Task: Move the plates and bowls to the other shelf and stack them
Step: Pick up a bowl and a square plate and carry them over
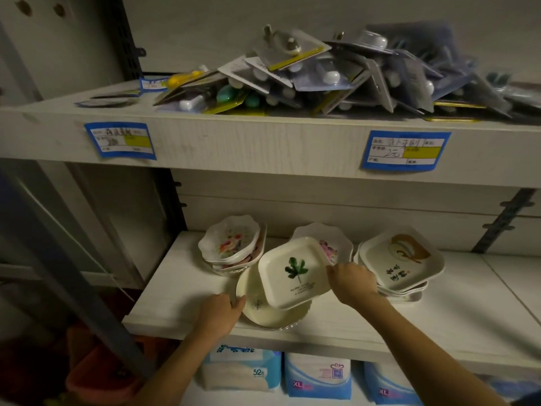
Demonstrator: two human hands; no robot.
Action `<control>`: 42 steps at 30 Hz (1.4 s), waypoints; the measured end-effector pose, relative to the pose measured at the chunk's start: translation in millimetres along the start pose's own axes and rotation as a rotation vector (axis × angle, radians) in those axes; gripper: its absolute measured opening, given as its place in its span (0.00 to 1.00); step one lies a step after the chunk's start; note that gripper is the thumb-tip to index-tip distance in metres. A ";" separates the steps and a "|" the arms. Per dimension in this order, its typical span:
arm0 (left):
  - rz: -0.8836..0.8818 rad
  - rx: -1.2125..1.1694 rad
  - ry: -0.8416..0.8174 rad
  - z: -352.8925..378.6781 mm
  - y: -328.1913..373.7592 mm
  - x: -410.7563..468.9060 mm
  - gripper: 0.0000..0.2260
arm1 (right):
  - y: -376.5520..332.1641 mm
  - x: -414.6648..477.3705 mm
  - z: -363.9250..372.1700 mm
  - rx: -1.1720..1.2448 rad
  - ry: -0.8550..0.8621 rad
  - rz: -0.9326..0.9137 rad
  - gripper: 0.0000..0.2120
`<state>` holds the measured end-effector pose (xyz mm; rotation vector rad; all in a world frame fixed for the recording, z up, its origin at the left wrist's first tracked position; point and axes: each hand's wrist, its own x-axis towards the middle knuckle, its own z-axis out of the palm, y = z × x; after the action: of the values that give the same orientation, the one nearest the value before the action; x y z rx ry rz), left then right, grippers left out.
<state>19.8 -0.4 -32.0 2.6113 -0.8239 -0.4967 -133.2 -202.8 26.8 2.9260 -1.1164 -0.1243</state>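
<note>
On the middle shelf [175,288], my right hand [352,284] grips the right rim of a square cream plate with a green leaf print [295,273], holding it tilted over a round cream plate [263,309]. My left hand [221,310] holds that round plate's left rim near the shelf's front edge. A stack of scalloped floral bowls [229,244] stands behind on the left. Another floral dish [336,244] sits behind the leaf plate. A stack of square plates with brown print [401,259] stands on the right.
The upper shelf [263,136] carries a heap of blister-packed goods [322,77] and two blue price labels. Below are packs of tissues and pads [316,376]. A dark metal post [73,273] slants at the left. Bare shelf board lies right of the plates.
</note>
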 end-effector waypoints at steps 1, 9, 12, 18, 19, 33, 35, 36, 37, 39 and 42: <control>-0.014 -0.007 -0.013 1.5 0.7 2.0 0.20 | 6.9 -2.6 -1.8 0.039 0.025 0.023 0.18; -0.059 0.162 -0.082 -2.7 15.8 20.6 0.12 | 51.5 -37.9 -1.2 0.193 0.053 0.204 0.19; -0.057 0.249 -0.097 -7.1 19.6 21.3 0.15 | 59.4 -49.8 0.2 0.231 0.030 0.280 0.18; -0.096 -0.002 -0.154 -10.3 19.8 19.4 0.14 | 71.8 -63.6 5.0 0.253 0.006 0.341 0.19; -0.104 -0.084 -0.149 -10.5 19.6 18.0 0.14 | 74.2 -66.0 5.8 0.263 0.010 0.352 0.20; 0.242 -0.194 0.017 -16.5 61.3 -16.8 0.17 | 111.5 -139.1 2.5 0.472 0.090 0.609 0.19; 0.289 -0.192 -0.027 -6.5 77.2 -17.6 0.17 | 121.3 -160.7 4.9 0.505 0.115 0.693 0.20; 0.310 -0.192 -0.047 -0.7 86.5 -19.1 0.17 | 127.1 -171.9 7.1 0.527 0.126 0.741 0.21; 0.335 -0.188 -0.066 5.7 96.4 -21.2 0.18 | 132.1 -184.3 7.6 0.547 0.140 0.784 0.21; 0.400 -0.177 -0.099 17.7 118.7 -27.0 0.19 | 145.0 -209.1 8.7 0.585 0.180 0.846 0.21; 0.498 -0.180 -0.157 35.6 158.0 -37.5 0.20 | 166.8 -247.4 6.0 0.556 0.217 0.920 0.20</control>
<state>-99.4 -107.0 13.3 2.1169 -1.3586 -0.5986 -428.3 -162.5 44.3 2.3184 -2.5912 0.5668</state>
